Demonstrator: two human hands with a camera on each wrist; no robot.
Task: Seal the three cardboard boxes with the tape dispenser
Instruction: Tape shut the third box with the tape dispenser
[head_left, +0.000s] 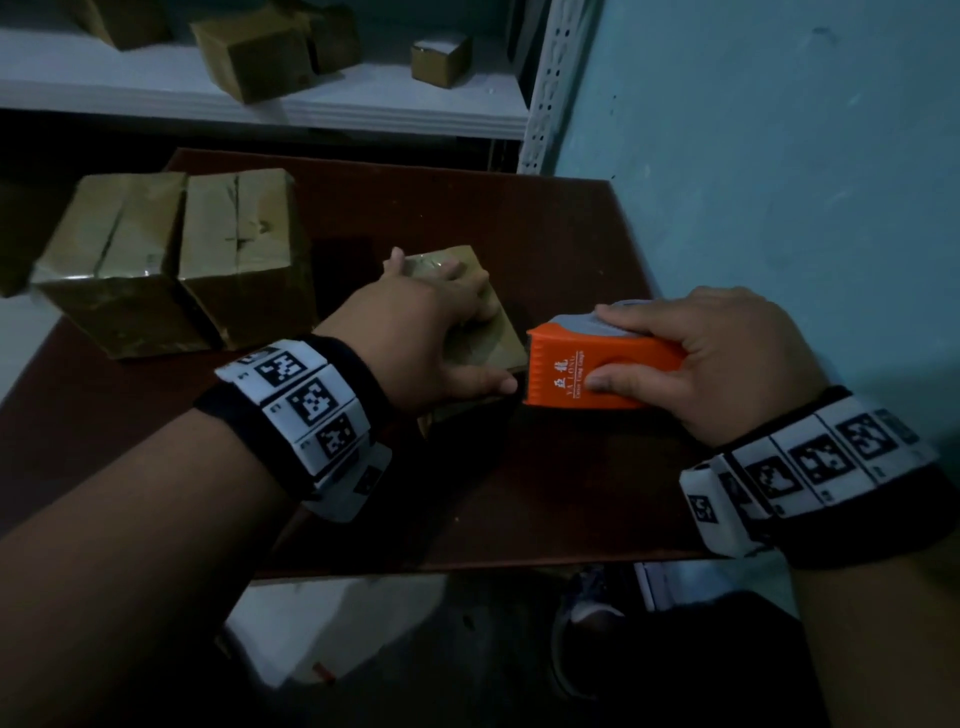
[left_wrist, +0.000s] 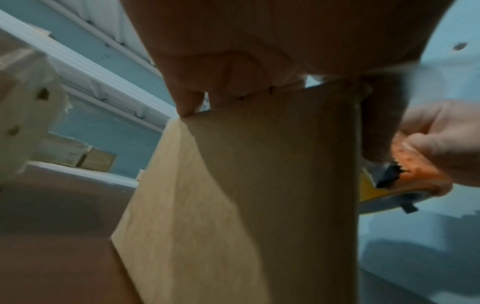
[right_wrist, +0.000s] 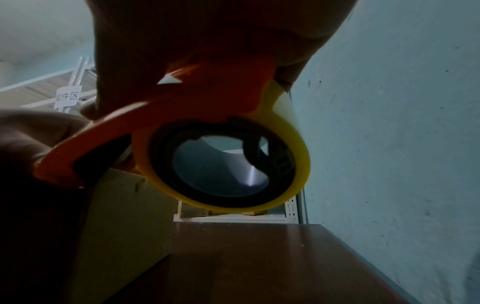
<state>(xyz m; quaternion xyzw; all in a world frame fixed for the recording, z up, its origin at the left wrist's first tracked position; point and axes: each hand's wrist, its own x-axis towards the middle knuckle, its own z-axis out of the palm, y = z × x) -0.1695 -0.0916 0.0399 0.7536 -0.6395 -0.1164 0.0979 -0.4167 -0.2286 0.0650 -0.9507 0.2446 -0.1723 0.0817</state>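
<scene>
While the light in here is pretty dim, you can still make out what's going on at the dark brown table (head_left: 545, 249). Middle of the head view, the left hand (head_left: 431, 332) lies flat on top of a small cardboard box (head_left: 488, 345), fingers spread over the lid and the thumb along its near edge, pressing rather than gripping. Just right of it, the right hand (head_left: 727, 364) is wrapped round the orange tape dispenser (head_left: 597, 364), thumb on the side, fingers over the grey top. Its front edge sits right up against the small box's right side; can't tell if it's actually touching. From the right wrist view you see the yellowish tape roll (right_wrist: 293, 115) sitting in the dispenser.

Over at the left of the head view, two bigger cardboard boxes (head_left: 171, 260) stand side by side, touching, with their top flaps closed and shiny tape showing on the left one. Upper part of the frame has a white shelf (head_left: 389, 104) with a few more boxes (head_left: 254, 52) on it, and a teal wall (head_left: 779, 156) on the right.
</scene>
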